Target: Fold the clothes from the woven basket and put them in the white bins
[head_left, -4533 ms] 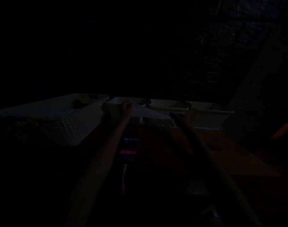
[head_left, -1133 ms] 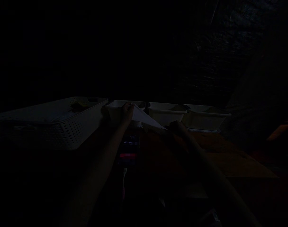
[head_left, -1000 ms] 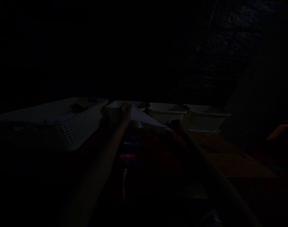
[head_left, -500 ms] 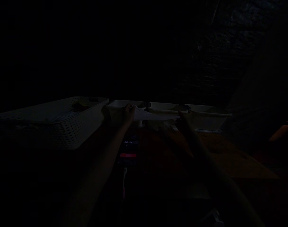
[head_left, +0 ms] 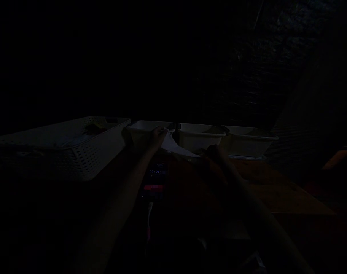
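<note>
The scene is very dark. My left hand [head_left: 155, 137] is closed on one end of a pale, thin sheet, perhaps cloth or paper [head_left: 173, 147], in front of the leftmost white bin [head_left: 139, 129]. My right hand [head_left: 215, 151] is closed on the sheet's other end, lower and to the right. The sheet slopes down from left to right between my hands, above the wooden table [head_left: 265, 182].
A large white perforated basket [head_left: 85, 156] stands at the left. Three white bins sit in a row behind my hands, the middle one [head_left: 200, 135] and the right one [head_left: 247, 142] included. A phone with a lit timer screen [head_left: 155, 179] lies on the table, a cable trailing towards me.
Half a second ago the sheet was stretched nearly level with my right hand higher and farther right. Now my right hand has dropped and come left, and the sheet slants down.
</note>
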Motion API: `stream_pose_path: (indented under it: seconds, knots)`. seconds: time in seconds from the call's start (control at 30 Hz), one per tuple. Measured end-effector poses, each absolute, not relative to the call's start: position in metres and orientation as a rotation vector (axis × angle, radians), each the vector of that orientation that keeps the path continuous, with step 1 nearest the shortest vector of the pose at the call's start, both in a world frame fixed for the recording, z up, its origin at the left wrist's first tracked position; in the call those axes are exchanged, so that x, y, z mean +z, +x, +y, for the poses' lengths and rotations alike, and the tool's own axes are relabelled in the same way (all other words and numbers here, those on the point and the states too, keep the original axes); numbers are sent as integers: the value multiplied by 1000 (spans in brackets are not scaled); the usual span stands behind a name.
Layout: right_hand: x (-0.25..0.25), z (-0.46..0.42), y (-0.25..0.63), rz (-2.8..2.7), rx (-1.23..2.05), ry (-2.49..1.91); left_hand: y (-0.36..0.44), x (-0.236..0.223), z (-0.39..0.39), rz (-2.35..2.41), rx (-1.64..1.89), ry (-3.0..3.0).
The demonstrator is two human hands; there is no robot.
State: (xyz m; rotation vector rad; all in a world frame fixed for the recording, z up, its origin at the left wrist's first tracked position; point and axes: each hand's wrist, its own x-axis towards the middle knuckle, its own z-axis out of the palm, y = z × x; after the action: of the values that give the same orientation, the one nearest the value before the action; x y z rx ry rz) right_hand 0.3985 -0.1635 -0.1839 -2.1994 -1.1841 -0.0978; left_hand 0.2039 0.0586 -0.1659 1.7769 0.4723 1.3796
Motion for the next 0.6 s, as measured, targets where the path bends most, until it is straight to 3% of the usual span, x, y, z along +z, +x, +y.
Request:
stream_pose_path:
  seconds: [0.33, 0.6]
  knots:
    - [-176, -144, 354, -1533, 70, -1560, 213, -166, -3, 51, 788, 2083]
    - [-191, -133, 353, -1640, 304, -1356, 209, -166, -4, 9, 623, 2104]
